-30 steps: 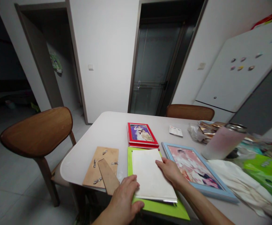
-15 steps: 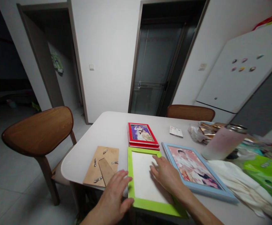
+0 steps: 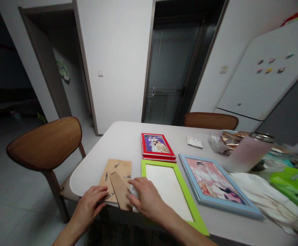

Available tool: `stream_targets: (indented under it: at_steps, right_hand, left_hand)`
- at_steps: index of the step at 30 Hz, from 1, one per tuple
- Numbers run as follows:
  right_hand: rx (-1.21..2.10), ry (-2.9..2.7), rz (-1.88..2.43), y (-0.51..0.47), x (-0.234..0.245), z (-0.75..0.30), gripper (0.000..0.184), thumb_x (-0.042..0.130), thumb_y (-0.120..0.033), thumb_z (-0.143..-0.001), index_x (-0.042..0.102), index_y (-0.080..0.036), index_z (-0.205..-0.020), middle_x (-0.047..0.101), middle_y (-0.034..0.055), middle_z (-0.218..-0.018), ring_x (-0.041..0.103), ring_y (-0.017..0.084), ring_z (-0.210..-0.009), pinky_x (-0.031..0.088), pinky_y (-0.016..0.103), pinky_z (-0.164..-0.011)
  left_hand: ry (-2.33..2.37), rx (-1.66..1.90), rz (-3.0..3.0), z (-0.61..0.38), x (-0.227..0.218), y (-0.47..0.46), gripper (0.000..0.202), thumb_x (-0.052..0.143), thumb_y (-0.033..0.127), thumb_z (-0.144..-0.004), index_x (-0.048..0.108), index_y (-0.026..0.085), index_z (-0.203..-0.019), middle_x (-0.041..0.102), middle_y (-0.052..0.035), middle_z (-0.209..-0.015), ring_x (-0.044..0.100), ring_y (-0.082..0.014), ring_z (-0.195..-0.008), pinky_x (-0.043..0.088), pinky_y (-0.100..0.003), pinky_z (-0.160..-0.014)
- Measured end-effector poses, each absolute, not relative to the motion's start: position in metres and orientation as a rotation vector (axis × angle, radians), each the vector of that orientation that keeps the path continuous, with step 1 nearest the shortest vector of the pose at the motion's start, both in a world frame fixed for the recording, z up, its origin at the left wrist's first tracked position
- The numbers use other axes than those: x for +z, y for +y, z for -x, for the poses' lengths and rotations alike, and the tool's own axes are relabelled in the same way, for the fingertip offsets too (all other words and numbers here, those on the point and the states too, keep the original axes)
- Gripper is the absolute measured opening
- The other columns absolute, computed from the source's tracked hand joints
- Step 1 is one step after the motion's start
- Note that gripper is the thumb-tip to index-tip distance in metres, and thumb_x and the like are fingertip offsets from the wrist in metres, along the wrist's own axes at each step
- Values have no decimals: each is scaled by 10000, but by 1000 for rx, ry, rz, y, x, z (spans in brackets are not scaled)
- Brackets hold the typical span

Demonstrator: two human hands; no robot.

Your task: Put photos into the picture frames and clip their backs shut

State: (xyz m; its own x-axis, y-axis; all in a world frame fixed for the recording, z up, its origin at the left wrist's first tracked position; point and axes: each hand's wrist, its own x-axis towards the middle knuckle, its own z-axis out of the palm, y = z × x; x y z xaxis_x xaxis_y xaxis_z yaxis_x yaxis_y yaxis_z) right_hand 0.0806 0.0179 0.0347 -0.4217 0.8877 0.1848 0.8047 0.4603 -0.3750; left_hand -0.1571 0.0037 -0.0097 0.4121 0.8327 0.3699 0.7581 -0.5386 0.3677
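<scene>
A tan frame backing board (image 3: 108, 182) with metal clips and a slanting stand leg (image 3: 119, 192) lies at the table's near edge. My left hand (image 3: 89, 205) is at its lower left corner, fingers apart and reaching over the edge. At the board's right side is my right hand (image 3: 149, 200), fingers spread by the leg. Something white (image 3: 133, 193) shows beside these fingers; its kind is unclear. The lime green picture frame (image 3: 188, 196) lies right of the board, white inside, its lower left part hidden behind my right hand and forearm.
Behind the green frame are red photo frames (image 3: 159, 158), stacked. A blue photo frame (image 3: 192, 181) lies to the right, near a white cloth (image 3: 256, 196), a pink tumbler (image 3: 248, 153) and a green packet (image 3: 289, 184). A small card (image 3: 195, 141) lies farther back. Wooden chairs (image 3: 46, 143) stand around the table (image 3: 123, 140).
My right hand has left the green frame's inside and moved left to the backing board. My left hand has shifted left, from the green frame's edge to the board's left corner.
</scene>
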Motion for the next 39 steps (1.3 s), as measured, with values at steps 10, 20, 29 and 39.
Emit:
stream_targets:
  at_steps: [10,20,29,39]
  right_hand:
    - [535,-2211,1441,18,20,-33,486,572,-249,-559,491,-178,-1033,480,87,-959,425,236,-905,359,334,-766]
    - [687,-1976,1418,-22,51,-153,494,449,-128,-560,506,-217,-1042,505,55,-1020,448,200,-982,325,347,-894]
    - [540,-2005,1630,-20,18,-199,417,460,-165,-576,580,-189,-974,523,76,-982,469,211,-960,329,355,-892]
    - [272,-2126,1623,-10,6,-201,352,432,-220,-691,556,-177,-1017,507,88,-965,453,214,-917,349,351,-835]
  left_hand:
    - [1485,933,-2468,160,-11,-1,206,525,276,-759,563,226,-955,555,-51,-1099,502,-220,-1019,438,-334,-850]
    - [929,898,-2432,48,41,-15,267,526,323,-765,560,181,-989,542,-69,-1128,441,-234,-1096,323,-325,-960]
    - [999,650,-2361,-9,22,-6,188,529,164,-722,552,206,-903,542,-62,-1122,432,-213,-1094,222,-420,-974]
    - [1047,566,-2362,0,10,-5,401,704,367,-546,537,200,-870,507,-85,-1173,406,-246,-1120,163,-455,-986]
